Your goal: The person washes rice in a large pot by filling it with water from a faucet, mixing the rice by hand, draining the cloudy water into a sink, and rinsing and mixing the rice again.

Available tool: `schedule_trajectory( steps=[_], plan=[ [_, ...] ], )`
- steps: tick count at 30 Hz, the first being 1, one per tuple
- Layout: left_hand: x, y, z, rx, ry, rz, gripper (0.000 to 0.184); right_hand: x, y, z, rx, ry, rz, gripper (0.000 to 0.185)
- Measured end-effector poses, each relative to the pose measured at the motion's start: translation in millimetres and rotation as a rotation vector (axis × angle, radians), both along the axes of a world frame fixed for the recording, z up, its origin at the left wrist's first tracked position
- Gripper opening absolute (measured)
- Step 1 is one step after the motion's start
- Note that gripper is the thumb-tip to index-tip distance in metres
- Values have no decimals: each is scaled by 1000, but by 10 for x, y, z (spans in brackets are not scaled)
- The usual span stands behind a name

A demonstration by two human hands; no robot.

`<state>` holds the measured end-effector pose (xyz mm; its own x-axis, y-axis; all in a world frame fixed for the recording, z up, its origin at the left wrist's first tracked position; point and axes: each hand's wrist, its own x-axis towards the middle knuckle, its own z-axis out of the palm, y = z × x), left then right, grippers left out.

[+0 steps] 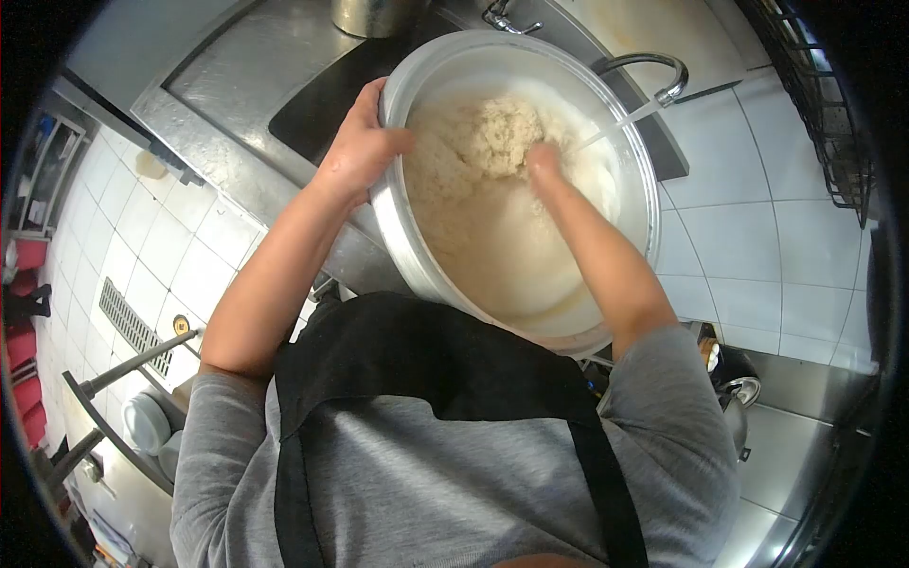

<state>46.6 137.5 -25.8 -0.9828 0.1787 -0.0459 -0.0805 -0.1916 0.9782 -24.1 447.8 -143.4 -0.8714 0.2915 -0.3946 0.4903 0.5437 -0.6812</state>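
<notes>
While the tap [674,83] runs a thin stream into the big metal bowl [392,225] at the steel desk [251,71], the left hand [358,156] has its grip clamped on the rim, thumb on the inside. The right hand [543,167] is down in the bowl, touching a pale grainy heap [502,133] in cloudy water [511,251]. Fingers are hidden there, so honestly no telling whether that grip's spread or bunched up.

A grey short-sleeved shirt [426,483] shows under a black apron [398,346] with 2 straps [607,492].
</notes>
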Motion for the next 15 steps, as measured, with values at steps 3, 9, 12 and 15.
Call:
schedule_trajectory(
  steps=[3,9,12,15],
  plan=[
    [12,15,21,-3,16,15,74,-419,163,249,1089,13,667,33],
    [17,9,51,-57,26,9,74,-590,-808,487,808,-168,557,48],
    [10,11,20,-18,-12,16,74,-122,-773,413,1019,126,1080,61],
    [23,7,45,-16,21,16,74,488,-502,684,777,127,1172,68]
  ],
)
